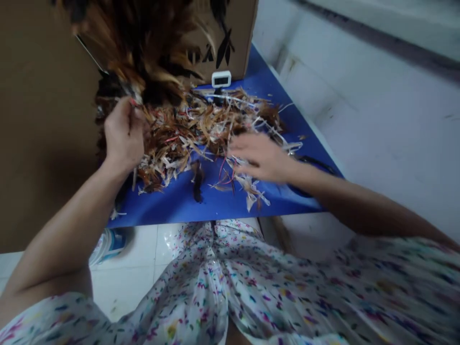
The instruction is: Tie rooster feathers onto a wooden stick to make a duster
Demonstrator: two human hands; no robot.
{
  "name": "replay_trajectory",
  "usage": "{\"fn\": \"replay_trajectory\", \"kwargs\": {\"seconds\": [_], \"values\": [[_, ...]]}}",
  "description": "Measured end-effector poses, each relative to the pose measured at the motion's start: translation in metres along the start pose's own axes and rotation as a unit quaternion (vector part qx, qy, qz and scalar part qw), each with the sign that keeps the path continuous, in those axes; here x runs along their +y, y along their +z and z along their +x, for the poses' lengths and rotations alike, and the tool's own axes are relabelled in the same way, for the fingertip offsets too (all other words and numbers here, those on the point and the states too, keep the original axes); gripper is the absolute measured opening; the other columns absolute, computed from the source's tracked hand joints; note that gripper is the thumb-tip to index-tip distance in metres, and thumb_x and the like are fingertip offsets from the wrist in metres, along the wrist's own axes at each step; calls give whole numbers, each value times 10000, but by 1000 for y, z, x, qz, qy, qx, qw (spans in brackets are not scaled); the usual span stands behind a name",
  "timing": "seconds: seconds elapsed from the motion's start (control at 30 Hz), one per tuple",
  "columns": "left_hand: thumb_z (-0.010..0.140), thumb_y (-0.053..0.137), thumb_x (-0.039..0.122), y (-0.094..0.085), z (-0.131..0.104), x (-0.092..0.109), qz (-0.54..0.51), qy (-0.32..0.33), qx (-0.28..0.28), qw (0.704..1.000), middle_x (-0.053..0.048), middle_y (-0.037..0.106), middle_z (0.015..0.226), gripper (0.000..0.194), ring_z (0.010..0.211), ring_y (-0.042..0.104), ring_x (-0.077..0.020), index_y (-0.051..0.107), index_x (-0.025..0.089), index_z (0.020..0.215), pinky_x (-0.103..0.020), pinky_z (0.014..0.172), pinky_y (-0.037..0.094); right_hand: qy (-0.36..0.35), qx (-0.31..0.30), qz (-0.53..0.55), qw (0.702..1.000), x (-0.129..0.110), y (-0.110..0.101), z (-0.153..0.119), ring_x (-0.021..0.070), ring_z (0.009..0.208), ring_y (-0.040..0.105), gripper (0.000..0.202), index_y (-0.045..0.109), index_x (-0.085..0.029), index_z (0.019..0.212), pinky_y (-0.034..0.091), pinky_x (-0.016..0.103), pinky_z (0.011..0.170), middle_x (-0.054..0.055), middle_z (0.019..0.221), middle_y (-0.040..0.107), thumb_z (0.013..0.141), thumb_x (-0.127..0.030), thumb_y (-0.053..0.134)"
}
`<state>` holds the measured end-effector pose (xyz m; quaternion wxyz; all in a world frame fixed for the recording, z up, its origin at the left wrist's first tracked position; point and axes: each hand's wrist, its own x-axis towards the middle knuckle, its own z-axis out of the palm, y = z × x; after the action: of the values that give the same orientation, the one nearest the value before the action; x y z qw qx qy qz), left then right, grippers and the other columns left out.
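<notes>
My left hand point(125, 134) is closed around the base of a large bunch of brown and black feathers point(143, 43), raised in front of the cardboard box. Some red string shows at its fingertips. My right hand point(258, 155), a little blurred by motion, reaches over the near right side of a loose feather heap point(194, 124) with its fingers stretched out. Thin red string point(227, 177) and pale feather scraps point(253, 189) lie just below those fingers. Mixed into the heap are brown feathers, white quill bits and strips.
The blue tabletop point(172, 206) has a cardboard box point(237, 28) at the back and a brown board point(43, 143) at left. A small white-framed device point(221, 79) stands behind the heap. Black loop handles point(316, 163) lie beside my right wrist. A bucket point(108, 247) is on the floor.
</notes>
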<state>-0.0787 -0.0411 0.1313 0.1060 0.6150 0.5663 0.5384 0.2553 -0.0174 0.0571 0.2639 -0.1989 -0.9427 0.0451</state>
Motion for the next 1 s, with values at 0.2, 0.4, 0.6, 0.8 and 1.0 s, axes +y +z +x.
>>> {"fn": "replay_trajectory", "kwargs": {"seconds": [0.2,0.4,0.6,0.8,1.0], "values": [[815,755,528,0,-21,18,-245,-97,-106,959,62,334,603,484,475,292,-47,416,199,708,-198,424,224,-62,-139,-72,986,10,35,-41,306,1312,589,327,711,-181,1236,524,493,1002,160,1321,680,997,-225,493],[805,784,354,-2,-36,33,-321,-199,-137,916,58,381,644,411,492,326,-24,431,172,700,-149,438,255,60,134,-25,989,8,15,37,302,1124,671,236,747,-166,1012,492,531,1028,160,1101,746,945,-230,530],[822,762,273,7,-45,37,-350,-245,-154,891,49,421,648,323,483,324,-19,484,150,716,-131,431,263,186,148,471,850,-56,45,108,227,1005,698,602,556,-219,1179,572,424,914,75,1067,718,673,-388,835],[808,773,259,8,-49,30,-361,-264,-148,882,41,451,652,293,474,332,-18,516,137,737,-131,419,264,272,86,638,715,-70,60,120,42,439,291,515,513,-215,926,254,208,410,-115,586,439,650,-491,849],[828,742,211,16,-54,21,-374,-275,-143,874,46,443,636,237,467,348,-16,537,122,750,-127,424,268,289,124,590,744,-75,55,111,63,501,301,331,597,-184,815,200,236,480,-80,591,409,756,-484,722]]}}
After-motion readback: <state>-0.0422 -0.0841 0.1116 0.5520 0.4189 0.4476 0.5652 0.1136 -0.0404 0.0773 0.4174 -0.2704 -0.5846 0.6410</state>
